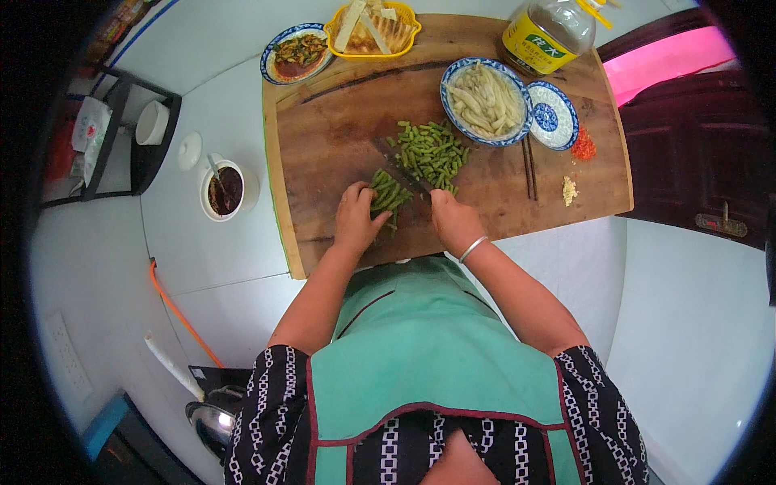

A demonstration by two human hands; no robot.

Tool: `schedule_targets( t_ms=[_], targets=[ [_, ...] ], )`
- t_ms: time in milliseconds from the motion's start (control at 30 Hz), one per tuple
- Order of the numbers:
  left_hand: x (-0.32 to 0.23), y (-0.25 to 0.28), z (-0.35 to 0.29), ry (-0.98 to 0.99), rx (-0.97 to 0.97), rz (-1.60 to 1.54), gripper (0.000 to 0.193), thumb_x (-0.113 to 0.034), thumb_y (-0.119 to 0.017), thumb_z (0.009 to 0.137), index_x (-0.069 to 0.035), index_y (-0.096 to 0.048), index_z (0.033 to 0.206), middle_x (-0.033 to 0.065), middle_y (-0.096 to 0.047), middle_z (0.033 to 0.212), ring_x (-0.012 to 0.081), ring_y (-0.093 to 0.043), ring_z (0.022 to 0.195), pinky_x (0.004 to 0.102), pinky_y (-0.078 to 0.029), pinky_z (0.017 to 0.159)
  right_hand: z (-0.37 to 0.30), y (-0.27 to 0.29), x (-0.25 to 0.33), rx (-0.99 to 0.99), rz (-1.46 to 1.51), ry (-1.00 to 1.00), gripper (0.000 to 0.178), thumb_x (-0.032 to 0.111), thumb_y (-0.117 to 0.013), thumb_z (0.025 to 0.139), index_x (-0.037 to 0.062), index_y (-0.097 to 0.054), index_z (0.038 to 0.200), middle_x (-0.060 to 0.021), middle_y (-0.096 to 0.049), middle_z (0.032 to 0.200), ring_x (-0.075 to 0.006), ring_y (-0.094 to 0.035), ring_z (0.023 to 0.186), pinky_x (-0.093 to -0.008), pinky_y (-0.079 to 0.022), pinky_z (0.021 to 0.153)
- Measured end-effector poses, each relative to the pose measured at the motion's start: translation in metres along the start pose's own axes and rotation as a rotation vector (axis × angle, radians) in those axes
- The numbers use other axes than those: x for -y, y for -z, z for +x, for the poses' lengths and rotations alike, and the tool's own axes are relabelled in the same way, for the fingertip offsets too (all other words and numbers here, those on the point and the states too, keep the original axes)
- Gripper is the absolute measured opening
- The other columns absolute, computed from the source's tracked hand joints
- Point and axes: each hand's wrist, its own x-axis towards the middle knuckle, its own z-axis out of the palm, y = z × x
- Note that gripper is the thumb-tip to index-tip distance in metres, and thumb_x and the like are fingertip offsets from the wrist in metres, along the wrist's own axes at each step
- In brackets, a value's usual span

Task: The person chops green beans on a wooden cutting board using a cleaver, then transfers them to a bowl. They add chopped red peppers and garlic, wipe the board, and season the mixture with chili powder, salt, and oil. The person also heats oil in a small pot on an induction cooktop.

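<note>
My left hand [357, 217] is closed over a bunch of green beans [391, 194], its fingers curled and pressing them to the wooden board [315, 153]. In my right hand [457, 220] is the handle of a kitchen knife [406, 175]. The dark blade points away to the left, between the held bunch and a heap of short cut bean pieces [432, 150]. Part of the blade blends with the dark wood, so its edge is hard to make out.
Beyond the beans stand a blue-patterned bowl [447, 111] of pale strips, a small plate [556, 115] and an oil jug [540, 40]. Chopsticks [530, 168], red bits [584, 145] and minced garlic [570, 191] lie right. Far left: a filled plate [268, 66], a yellow basket [372, 55]. A sauce pot [249, 194] stands left.
</note>
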Motion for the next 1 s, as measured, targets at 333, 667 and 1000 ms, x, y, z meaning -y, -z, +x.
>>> schedule_targets(
  t_ms=[333, 667, 1000],
  targets=[
    [0.004, 0.002, -0.003, 0.007, 0.085, 0.043, 0.041, -0.022, -0.077, 0.069, -0.005, -0.055, 0.100, 0.0161, -0.049, 0.108, 0.0364, -0.050, 0.101, 0.0432, -0.045, 0.084, -0.004, -0.020, 0.019, 0.027, -0.077, 0.093, 0.015, 0.005, -0.050, 0.080, 0.0050, -0.044, 0.094, -0.0171, -0.056, 0.088, -0.0354, -0.062, 0.065, -0.0446, -0.052, 0.054],
    [0.009, 0.016, -0.018, -0.001, 0.049, 0.022, 0.041, -0.020, -0.077, 0.068, -0.004, -0.056, 0.100, 0.0150, -0.050, 0.110, 0.0353, -0.050, 0.103, 0.0429, -0.044, 0.085, -0.007, 0.021, 0.056, 0.106, -0.061, 0.120, 0.015, 0.005, -0.050, 0.081, 0.0048, -0.043, 0.094, -0.0189, -0.056, 0.089, -0.0380, -0.062, 0.066, -0.0466, -0.051, 0.055],
    [0.016, 0.019, -0.032, -0.031, 0.019, 0.044, 0.029, -0.018, -0.076, 0.066, -0.005, -0.060, 0.087, 0.0121, -0.053, 0.099, 0.0328, -0.052, 0.096, 0.0417, -0.045, 0.082, -0.012, -0.019, 0.034, 0.028, -0.006, 0.118, 0.017, 0.006, -0.049, 0.081, 0.0047, -0.042, 0.096, -0.0195, -0.056, 0.089, -0.0389, -0.061, 0.067, -0.0471, -0.050, 0.055]
  ],
)
